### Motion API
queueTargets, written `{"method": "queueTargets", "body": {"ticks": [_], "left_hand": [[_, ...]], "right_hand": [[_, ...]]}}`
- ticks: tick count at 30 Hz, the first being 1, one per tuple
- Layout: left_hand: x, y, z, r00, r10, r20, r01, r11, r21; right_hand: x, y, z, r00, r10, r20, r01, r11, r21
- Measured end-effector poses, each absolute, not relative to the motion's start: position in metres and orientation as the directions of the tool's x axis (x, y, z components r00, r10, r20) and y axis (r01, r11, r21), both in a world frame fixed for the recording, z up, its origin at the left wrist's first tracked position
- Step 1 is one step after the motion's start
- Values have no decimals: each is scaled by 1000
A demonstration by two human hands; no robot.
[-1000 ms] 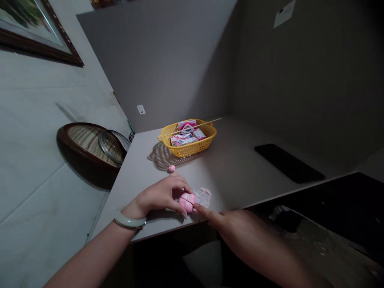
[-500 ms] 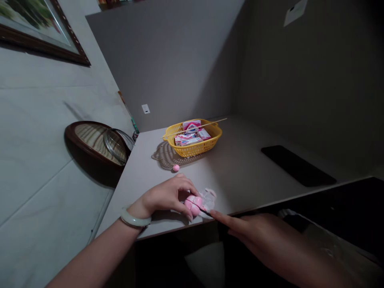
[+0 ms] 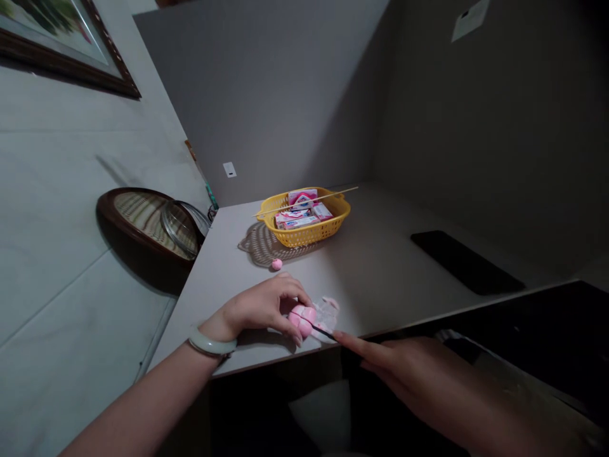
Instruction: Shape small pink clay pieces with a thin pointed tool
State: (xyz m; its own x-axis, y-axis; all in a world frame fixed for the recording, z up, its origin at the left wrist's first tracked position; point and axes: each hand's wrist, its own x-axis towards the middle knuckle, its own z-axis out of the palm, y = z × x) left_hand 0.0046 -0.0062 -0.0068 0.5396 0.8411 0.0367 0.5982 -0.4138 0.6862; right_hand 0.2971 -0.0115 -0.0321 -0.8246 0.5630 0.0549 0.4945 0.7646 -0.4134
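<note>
My left hand point(image 3: 259, 308), with a pale bangle on the wrist, pinches a small pink lump point(image 3: 302, 318) against the grey tabletop point(image 3: 380, 266) near its front edge. My right hand point(image 3: 404, 374) comes in from the lower right, its forefinger stretched along a thin dark blade point(image 3: 321, 330) whose tip lies in a groove across the pink lump. The other right fingers are in shadow. A crumpled clear wrapper point(image 3: 328, 311) lies just right of the lump. A small pink ball point(image 3: 276, 264) rests farther back on the table.
A yellow basket point(image 3: 304, 236) with small cartons and a wooden skewer point(image 3: 309, 200) across its rim stands at the back. A black phone point(image 3: 466, 261) lies at the right. A round wood-framed mirror point(image 3: 143, 222) leans on the left wall under a framed picture point(image 3: 61, 44).
My right hand has drawn back toward me, off the pink lump, and a thin dark blade now shows between its forefinger and the lump. My left hand holds its grip.
</note>
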Motion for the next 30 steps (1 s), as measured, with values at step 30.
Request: {"method": "queueTargets", "body": {"ticks": [30], "left_hand": [[3,-8,-7,509,859,51,605,-399,689]], "right_hand": [[273,-18,-27,-818,565,107,487,780,-394]]}}
